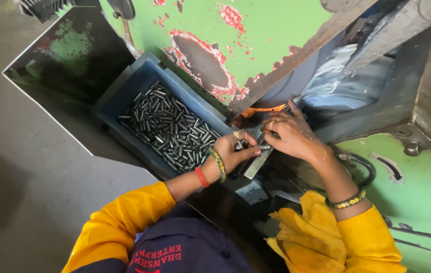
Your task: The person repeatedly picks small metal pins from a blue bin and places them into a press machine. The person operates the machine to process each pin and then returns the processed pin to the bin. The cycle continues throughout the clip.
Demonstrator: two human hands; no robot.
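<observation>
The left hand (233, 151) pinches a short metal pin (263, 147) in its fingers, level over a slanted metal guide strip (257, 163), just beside the blue bin (124, 96) of loose pins, handy for refills. The right hand (291, 135) rests fingers loosely spread against the green press frame (276, 25), seemingly steadying.

One blue plastic bin (124, 96) sits left of the green press frame (276, 25), holding short dark metal pins (175, 129), too many to count. Two hands show right of the bin: left hand (233, 151), right hand (291, 134). One loose pin (262, 147) lies between them. Three wrist bands appear: two on the left, one on the right.
</observation>
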